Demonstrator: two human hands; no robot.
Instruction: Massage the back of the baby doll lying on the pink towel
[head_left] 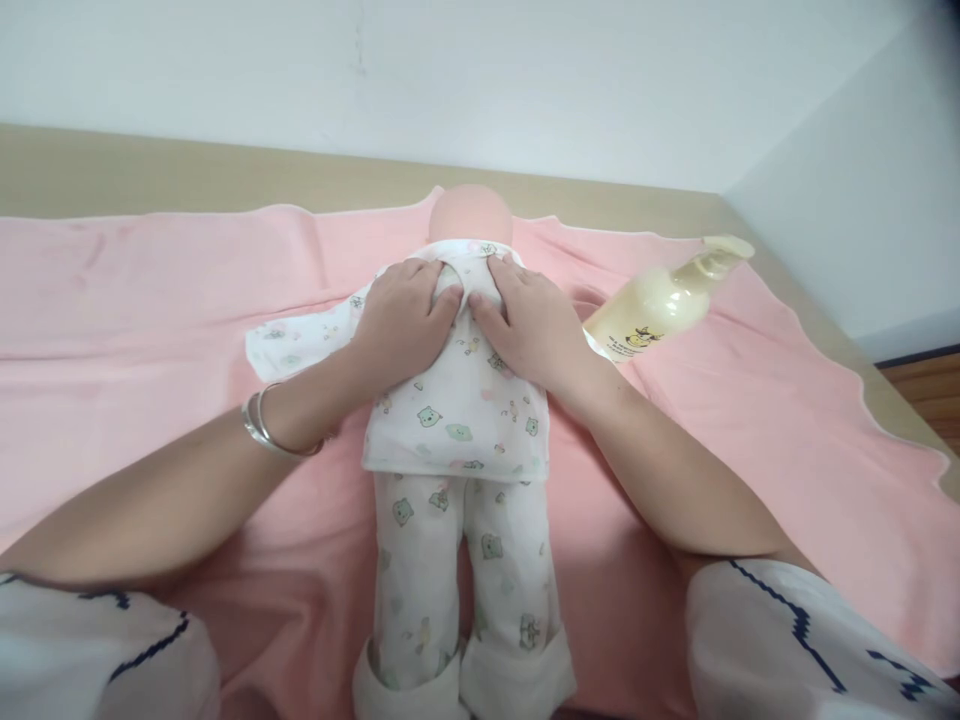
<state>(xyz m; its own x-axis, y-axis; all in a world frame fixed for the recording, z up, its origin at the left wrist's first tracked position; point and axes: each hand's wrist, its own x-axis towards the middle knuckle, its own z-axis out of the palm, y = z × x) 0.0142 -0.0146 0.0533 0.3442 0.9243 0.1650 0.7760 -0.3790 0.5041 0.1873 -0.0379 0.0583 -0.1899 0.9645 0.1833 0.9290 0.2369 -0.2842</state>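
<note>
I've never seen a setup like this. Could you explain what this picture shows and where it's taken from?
There is no machine: a camera on a person's head looks forward and down at their own bare hands. The left hand and right hand rest, fingers spread, on the upper body of what looks like a doll in patterned clothes. It lies on a pink cloth, with a pump bottle to the right. Neither hand holds anything up.
</note>
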